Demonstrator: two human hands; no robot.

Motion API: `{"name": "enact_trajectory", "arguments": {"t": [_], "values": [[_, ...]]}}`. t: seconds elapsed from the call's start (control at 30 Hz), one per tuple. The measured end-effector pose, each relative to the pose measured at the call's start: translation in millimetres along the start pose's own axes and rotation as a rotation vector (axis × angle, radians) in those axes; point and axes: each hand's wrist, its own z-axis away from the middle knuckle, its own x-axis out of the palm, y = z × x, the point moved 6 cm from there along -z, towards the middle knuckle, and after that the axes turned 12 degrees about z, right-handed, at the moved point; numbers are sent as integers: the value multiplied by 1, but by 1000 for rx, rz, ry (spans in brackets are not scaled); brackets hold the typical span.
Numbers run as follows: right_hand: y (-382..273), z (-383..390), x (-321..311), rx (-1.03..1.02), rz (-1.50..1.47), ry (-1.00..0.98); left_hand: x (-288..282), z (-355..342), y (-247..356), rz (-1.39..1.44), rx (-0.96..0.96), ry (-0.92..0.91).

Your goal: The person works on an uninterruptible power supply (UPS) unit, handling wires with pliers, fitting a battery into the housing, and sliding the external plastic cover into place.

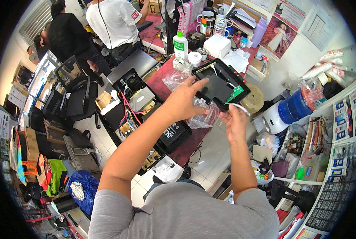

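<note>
grey shirt, forearms outstretched, left fingers gripping black casing, right fingers bent, hold unclear

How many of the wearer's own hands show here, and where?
2: the left hand holds the black casing at its left side; the right hand is near its lower corner, by the white cable.

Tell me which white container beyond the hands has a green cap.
The tall green-capped bottle, beyond the black casing; the squat jar to its right has a white top.
</note>
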Motion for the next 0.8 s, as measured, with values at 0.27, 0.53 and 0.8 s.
{"name": "enact_trajectory", "arguments": {"t": [0.27,0.53,0.8], "values": [[47,40,-11,-15,55,81,63,27,-27,39,-53,-59],[44,56,-25,-154,205,143,89,30,-31,259,-193,-14],[65,63,-53,1,179,241,70,24,-40,390,-195,33]]}}
